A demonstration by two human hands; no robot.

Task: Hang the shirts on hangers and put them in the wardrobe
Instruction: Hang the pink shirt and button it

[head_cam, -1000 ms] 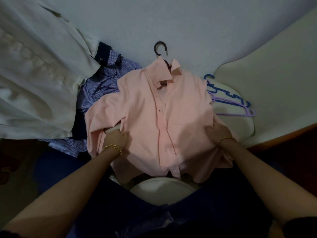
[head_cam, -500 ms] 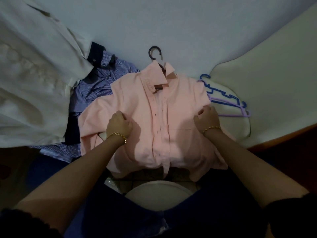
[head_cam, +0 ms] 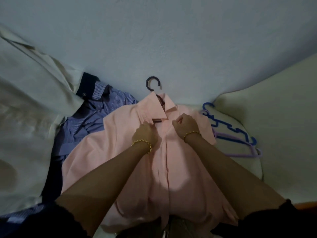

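1. The soft pink button-up shirt (head_cam: 137,169) lies front side up on the pale blue bed sheet (head_cam: 171,40). The dark plastic hanger (head_cam: 153,83) is already inside it, and its hook pokes out above the collar.
2. A moment ago both hands were low down on the sides of the shirt. Now they have moved up to just under the collar.
3. The left hand (head_cam: 145,135) pinches one edge of the shirt's front opening with curled fingers. The right hand (head_cam: 186,125) is curled tight on the other edge, close beside it.
4. This looks like doing up the top button, so the shirt will not slip off the hanger.
5. A blue checked shirt (head_cam: 96,121) lies to the left with no hanger yet. Spare blue and purple plastic hangers (head_cam: 235,138) wait on the right. The wardrobe is not in view.
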